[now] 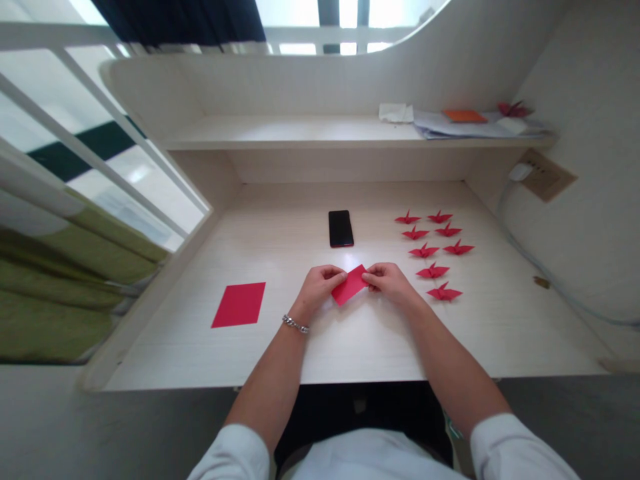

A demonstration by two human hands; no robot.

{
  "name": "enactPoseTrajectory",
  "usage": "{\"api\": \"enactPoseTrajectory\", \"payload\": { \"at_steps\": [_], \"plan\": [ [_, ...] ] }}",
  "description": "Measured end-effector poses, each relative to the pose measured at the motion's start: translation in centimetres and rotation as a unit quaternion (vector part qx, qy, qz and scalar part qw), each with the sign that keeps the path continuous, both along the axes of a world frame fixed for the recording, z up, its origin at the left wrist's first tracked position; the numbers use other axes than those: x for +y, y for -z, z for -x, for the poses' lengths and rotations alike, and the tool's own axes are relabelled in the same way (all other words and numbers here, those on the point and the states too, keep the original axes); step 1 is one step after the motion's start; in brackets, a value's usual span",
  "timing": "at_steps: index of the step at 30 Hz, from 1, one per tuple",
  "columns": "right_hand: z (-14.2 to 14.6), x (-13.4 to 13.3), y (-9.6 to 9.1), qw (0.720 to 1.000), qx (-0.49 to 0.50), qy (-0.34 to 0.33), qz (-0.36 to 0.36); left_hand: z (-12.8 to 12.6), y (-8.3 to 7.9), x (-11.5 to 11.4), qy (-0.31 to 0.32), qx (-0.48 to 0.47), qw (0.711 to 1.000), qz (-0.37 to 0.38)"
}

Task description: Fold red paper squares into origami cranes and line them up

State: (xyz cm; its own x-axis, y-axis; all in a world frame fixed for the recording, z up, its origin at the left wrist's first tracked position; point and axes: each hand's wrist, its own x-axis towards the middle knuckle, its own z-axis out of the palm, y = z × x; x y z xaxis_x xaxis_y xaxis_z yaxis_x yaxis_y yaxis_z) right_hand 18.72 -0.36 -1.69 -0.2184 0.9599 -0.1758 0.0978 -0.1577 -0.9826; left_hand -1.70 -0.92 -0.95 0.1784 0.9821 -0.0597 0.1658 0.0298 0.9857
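Near the middle of the front edge of the pale wooden desk (280, 213), a person holds a small folded piece of bright red paper (349, 287) between two hands. The left hand (319, 288) has its grip closed on the left end of this paper, with the thumb lying on top. The right hand (392, 281) has its grip closed too, and pinches the upper right corner by thumb and fingers. The paper is tilted, its right end toward the back edge; whether it touches the desk I cannot tell. Toward the front left corner lies a flat, square red paper sheet (239, 305). A black rectangular phone (341, 229) lies beyond the hands, nearer to the back edge. Toward the right edge stand eight small red folded-paper cranes (423, 251) in two rows, five in one and three in the other.
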Motion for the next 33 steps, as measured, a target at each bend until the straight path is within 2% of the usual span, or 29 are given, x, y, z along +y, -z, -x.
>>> {"api": "enactPoseTrajectory", "payload": {
  "at_steps": [3, 8, 14, 23, 33],
  "plan": [
    [0.0, -0.1, -0.2, 1.0, -0.01, -0.017, -0.003, -0.2, -0.3, -0.1, 0.042, -0.022, 0.999, 0.021],
    [0.1, -0.4, -0.7, 0.999, 0.029, -0.029, -0.002, -0.2, 0.2, 0.0, 0.02, -0.071, 0.997, 0.023],
    [0.2, -0.6, -0.9, 0.999, 0.043, -0.031, 0.014, -0.3, 0.3, -0.2, 0.049, -0.086, 0.994, 0.04],
    [0.0, -0.7, -1.2, 0.989, 0.139, -0.026, 0.044, -0.4, -0.3, -0.6, 0.011, -0.102, 0.995, 0.02],
    [-0.2, -0.9, -1.4, 0.982, 0.177, -0.042, 0.054, -0.3, -0.5, -0.8, 0.017, -0.106, 0.994, -0.002]
  ]
}}
